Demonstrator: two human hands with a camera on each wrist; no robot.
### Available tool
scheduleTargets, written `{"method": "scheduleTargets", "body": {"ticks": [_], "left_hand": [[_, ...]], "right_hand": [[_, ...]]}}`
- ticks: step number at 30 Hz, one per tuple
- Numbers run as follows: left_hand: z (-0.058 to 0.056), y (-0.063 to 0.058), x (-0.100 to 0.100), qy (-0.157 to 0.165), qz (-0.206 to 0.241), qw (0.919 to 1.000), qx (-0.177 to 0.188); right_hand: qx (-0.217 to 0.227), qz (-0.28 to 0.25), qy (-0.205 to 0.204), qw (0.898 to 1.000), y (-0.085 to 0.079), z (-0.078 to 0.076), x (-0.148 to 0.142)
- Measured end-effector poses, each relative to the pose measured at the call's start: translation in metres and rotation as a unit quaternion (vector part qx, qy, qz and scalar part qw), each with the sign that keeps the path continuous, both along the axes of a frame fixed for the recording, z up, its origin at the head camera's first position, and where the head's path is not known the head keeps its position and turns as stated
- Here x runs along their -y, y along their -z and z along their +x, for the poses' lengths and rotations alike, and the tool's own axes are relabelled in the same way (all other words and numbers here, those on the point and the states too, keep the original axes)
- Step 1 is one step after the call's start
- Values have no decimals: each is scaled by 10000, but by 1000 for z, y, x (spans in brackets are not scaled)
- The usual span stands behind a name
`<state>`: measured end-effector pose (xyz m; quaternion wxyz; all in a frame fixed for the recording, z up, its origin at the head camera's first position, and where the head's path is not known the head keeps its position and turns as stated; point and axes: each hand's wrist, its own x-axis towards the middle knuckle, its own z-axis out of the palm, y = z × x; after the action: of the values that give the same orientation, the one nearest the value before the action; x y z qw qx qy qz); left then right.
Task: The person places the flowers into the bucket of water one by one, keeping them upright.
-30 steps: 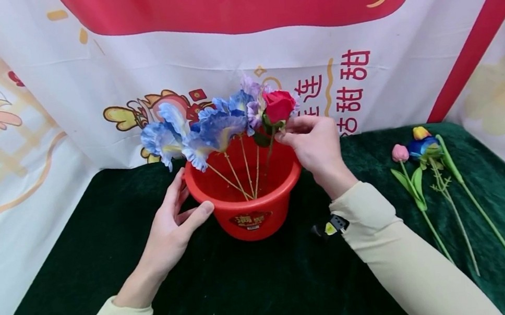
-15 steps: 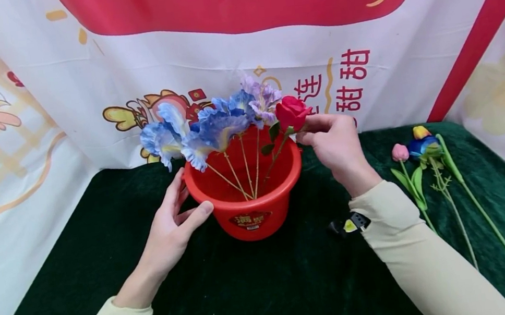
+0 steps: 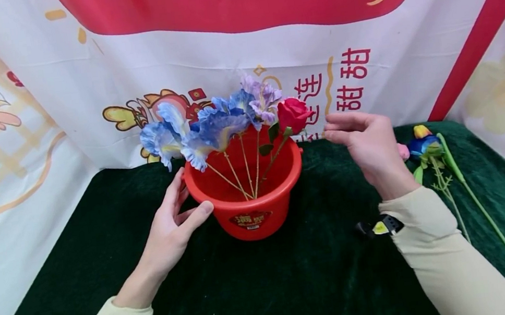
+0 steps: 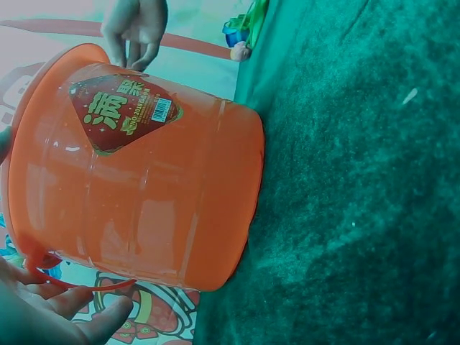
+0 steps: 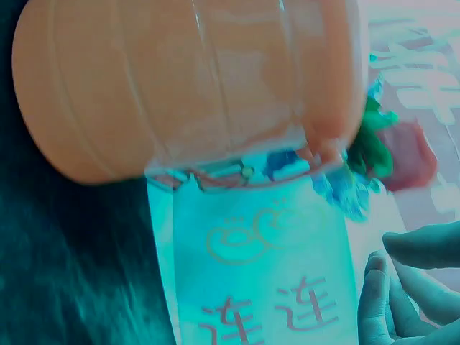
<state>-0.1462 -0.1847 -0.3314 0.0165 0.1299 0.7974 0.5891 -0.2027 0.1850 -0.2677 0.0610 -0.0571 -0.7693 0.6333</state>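
Observation:
A red plastic bucket stands upright on the dark green cloth. My left hand holds its left side, thumb at the rim and fingers around the outside by the handle. Inside lean several artificial flowers: ruffled blue flowers, a pale purple flower and a red rose. The rose tilts over the right rim, its stem down in the bucket. To the right of the rose, my right hand hangs in the air with nothing in it, thumb and fingers apart in the right wrist view.
On the cloth at the right lie a pink tulip, partly behind the right hand, a blue flower and a yellow-and-red tulip. A printed white curtain hangs behind the bucket.
My right hand has moved the rose to the right, let go of it and drawn away to the right. The rose now leans on the bucket's right side. The left hand stays put.

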Motion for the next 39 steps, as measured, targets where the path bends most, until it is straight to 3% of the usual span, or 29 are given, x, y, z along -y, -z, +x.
{"method": "scheduleTargets", "body": {"ticks": [7,11,15,18,22,28,35,39], "left_hand": [[1,-1,-1,17,35,10000,-20],[1,-2,-3,79,109,9999,-63],[-1,-1,-4,127,155,9998,-55],[-2,0,-5,139,151,9998,-58],[1,-2,-3,124,155,9997,-110],[4,-2,-1,68,34,9999,-109],[2,-1,0,88,13,9999,-142],[2,-2,-1,101,-12,9998,-158]], "right_hand": [[167,103,280,9994,10,10,-42],[568,248,449,9971,17,15,-69],[861,-412,447,9944,25,21,-95],[734,-1113,467,9900,28,24,-108],[566,-1121,543,9906,26,25,-118],[659,-754,688,9926,26,27,-134],[490,-1404,612,9870,25,30,-159],[474,-1512,670,9851,27,31,-171]]}}
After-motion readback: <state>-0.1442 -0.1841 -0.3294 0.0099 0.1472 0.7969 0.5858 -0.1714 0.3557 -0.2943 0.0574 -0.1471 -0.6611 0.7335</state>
